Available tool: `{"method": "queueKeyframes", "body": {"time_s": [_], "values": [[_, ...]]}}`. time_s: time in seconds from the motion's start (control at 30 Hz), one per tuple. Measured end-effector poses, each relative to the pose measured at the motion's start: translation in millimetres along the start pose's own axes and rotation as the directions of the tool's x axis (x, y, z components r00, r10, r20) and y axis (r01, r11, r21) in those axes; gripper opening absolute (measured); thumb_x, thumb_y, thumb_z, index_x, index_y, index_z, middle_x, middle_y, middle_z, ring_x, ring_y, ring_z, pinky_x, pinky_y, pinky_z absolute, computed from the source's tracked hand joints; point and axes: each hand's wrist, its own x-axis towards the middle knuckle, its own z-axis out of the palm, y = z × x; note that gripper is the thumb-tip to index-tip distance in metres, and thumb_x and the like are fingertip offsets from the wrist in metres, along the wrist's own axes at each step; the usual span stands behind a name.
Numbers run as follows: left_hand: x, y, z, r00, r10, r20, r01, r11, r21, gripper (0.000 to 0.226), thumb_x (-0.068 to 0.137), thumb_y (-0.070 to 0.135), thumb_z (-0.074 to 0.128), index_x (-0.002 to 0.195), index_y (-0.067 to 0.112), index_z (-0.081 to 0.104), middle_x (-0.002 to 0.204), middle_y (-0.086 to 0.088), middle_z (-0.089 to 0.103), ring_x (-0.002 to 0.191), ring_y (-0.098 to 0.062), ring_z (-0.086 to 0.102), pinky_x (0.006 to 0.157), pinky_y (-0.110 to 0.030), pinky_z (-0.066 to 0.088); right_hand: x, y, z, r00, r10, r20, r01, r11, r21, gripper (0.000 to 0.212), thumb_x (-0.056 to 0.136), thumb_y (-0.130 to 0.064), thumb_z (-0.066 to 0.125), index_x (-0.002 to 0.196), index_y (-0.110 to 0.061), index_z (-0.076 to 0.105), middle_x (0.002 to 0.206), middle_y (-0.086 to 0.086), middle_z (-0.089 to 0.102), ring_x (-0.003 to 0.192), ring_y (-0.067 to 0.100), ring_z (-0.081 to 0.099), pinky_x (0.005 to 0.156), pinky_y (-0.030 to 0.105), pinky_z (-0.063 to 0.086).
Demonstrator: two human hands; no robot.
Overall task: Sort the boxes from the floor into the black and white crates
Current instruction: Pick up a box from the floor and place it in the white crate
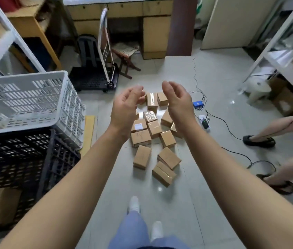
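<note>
Pale tiled floor (pixel 205 83) spreads across the storeroom. At 9 o'clock a white crate (pixel 25 97) sits on top of a black crate (pixel 16 159). Small cardboard boxes (pixel 142 157) lie scattered on the floor at centre. Above them the left hand (pixel 124 108) and right hand (pixel 178 103) hover empty, fingers loosely curled, palms facing each other.

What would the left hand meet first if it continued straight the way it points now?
Most likely the taped box at the far end of the pile: the left hand reaches forward and down toward it, holding nothing. Depth is unclear, so this is a guess.
</note>
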Motion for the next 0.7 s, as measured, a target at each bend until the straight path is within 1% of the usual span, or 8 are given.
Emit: {"method": "queueKeyframes", "body": {"time_s": [0.07, 0.13, 0.27, 0.37, 0.43, 0.5, 0.6, 0.7], "values": [[12.0, -4.1, 12.5, 1.0, -0.005, 0.014, 0.005, 1.0, -0.007, 0.021, 0.097, 0.032, 0.049, 0.094, 0.018, 0.064, 0.096, 0.0, 0.067, 0.092, -0.011, 0.064, 0.069, -0.011, 0.047, 10.6, 6.4, -13.4, 0.999, 0.027, -0.021, -0.026, 0.999, 0.022, 0.054, 0.09, -0.048, 0.056, 0.132, -0.014, 0.052, 0.126, -0.003, 0.058, 0.112, 0.007, 0.054, 0.076, 0.011, 0.041], [27.1, -9.7, 23.6, 0.999, -0.025, 0.02, 0.025, 1.0, -0.01, 0.022, 0.097, 0.033, 0.049, 0.097, 0.017, 0.064, 0.1, -0.002, 0.067, 0.095, -0.012, 0.064, 0.07, -0.012, 0.046, 23.7, 12.1, -25.6, 0.998, 0.043, -0.042, -0.042, 0.999, 0.025, 0.053, 0.09, -0.049, 0.056, 0.13, -0.015, 0.054, 0.12, -0.006, 0.06, 0.106, 0.001, 0.056, 0.073, 0.009, 0.041], [66.1, -21.7, 43.0, 0.998, -0.053, 0.028, 0.053, 0.999, 0.007, 0.026, 0.096, 0.036, 0.049, 0.103, 0.015, 0.063, 0.102, 0.001, 0.066, 0.095, -0.011, 0.064, 0.063, -0.01, 0.045, 61.1, 19.3, -44.0, 0.994, 0.067, -0.083, -0.068, 0.998, -0.01, 0.042, 0.09, -0.05, 0.054, 0.116, -0.017, 0.059, 0.099, -0.015, 0.061, 0.076, -0.018, 0.057, 0.056, -0.001, 0.039], [99.6, -24.5, 47.8, 0.999, -0.054, 0.0, 0.054, 0.999, 0.003, 0.031, 0.096, 0.038, 0.049, 0.107, 0.012, 0.063, 0.105, -0.001, 0.066, 0.098, -0.013, 0.063, 0.066, -0.014, 0.047, 94.0, 22.2, -43.2, 0.994, 0.086, -0.063, -0.087, 0.996, -0.023, 0.036, 0.092, -0.047, 0.053, 0.11, -0.016, 0.06, 0.091, -0.014, 0.06, 0.062, -0.019, 0.055, 0.05, 0.001, 0.039], [121.0, -26.8, 47.0, 0.998, -0.063, -0.024, 0.063, 0.998, 0.022, 0.033, 0.096, 0.038, 0.049, 0.109, 0.012, 0.062, 0.107, -0.002, 0.065, 0.1, -0.015, 0.063, 0.076, -0.021, 0.045, 114.7, 24.1, -38.5, 0.994, 0.101, -0.04, -0.103, 0.994, -0.038, 0.041, 0.092, -0.047, 0.052, 0.114, -0.013, 0.061, 0.092, -0.014, 0.061, 0.065, -0.018, 0.056, 0.053, 0.003, 0.041], [140.1, -28.5, 47.8, 0.997, -0.071, -0.029, 0.072, 0.997, 0.038, 0.033, 0.096, 0.038, 0.049, 0.111, 0.012, 0.062, 0.107, -0.002, 0.065, 0.101, -0.015, 0.062, 0.078, -0.022, 0.043, 131.8, 26.2, -34.8, 0.993, 0.116, -0.034, -0.118, 0.991, -0.062, 0.039, 0.092, -0.05, 0.051, 0.11, -0.018, 0.062, 0.09, -0.017, 0.061, 0.071, -0.015, 0.057, 0.06, 0.01, 0.043], [163.3, -34.0, 53.6, 0.996, -0.083, -0.031, 0.085, 0.994, 0.066, 0.033, 0.097, 0.035, 0.049, 0.112, 0.009, 0.062, 0.106, -0.003, 0.064, 0.1, -0.015, 0.061, 0.07, -0.014, 0.046, 157.3, 37.8, -35.4, 0.988, 0.153, -0.021, -0.153, 0.988, -0.035, 0.023, 0.091, -0.051, 0.051, 0.088, -0.031, 0.061, 0.083, -0.019, 0.06, 0.074, -0.009, 0.057, 0.066, 0.016, 0.042], [178.6, -42.2, 63.3, 0.994, -0.1, -0.052, 0.104, 0.99, 0.091, 0.033, 0.098, 0.031, 0.048, 0.112, 0.004, 0.061, 0.11, -0.012, 0.063, 0.1, -0.019, 0.06, 0.065, -0.007, 0.046, 178.0, 51.1, -39.9, 0.979, 0.204, -0.014, -0.204, 0.978, -0.04, 0.018, 0.093, -0.048, 0.051, 0.083, -0.034, 0.058, 0.084, -0.02, 0.061, 0.083, -0.005, 0.057, 0.07, 0.019, 0.042]]}}
